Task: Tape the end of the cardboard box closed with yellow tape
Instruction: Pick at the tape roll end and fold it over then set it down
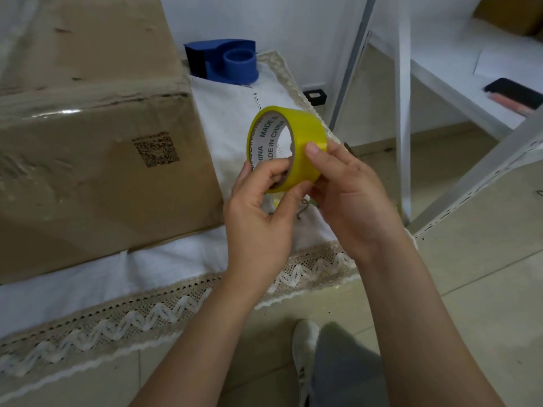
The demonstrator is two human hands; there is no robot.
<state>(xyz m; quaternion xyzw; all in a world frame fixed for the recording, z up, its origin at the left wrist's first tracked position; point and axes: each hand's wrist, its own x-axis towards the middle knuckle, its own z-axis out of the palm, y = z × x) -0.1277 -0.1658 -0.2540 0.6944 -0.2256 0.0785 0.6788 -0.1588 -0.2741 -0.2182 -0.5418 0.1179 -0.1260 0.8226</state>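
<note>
1. Head view, and both hands are up in the middle of the picture: the left hand (258, 212) and the right hand (346, 198) share one round roll of yellow adhesive tape (289, 145), held upright in the air above the table's right corner
2. The left hand's fingers curl into the roll's white printed core, thumb pressed on the lower outer rim; a firm pinch on the roll
3. The right hand wraps the roll's outer band from the right, its thumb (316, 151) lying flat on the yellow surface, fingers tucked behind and below; whether a loose tape end is lifted cannot be told
4. Off to the left sits the large brown cardboard box (97, 148) on the table, a square printed code on its near face and a glossy clear strip along its upper edge; the roll is near it, not touching
5. Under everything, a white tablecloth with a beige lace border (152, 306)
6. Behind the roll, a blue plastic tape dispenser (229, 61) stands by the box's far right corner, apart from the hands
7. To the right, the slanted legs of a white metal shelf frame (402, 113) crowd close to the table edge
8. On a shelf further right lies a black phone-like slab (512, 91)
9. Bottom of frame: a white shoe (304, 348) on the pale tiled floor
</note>
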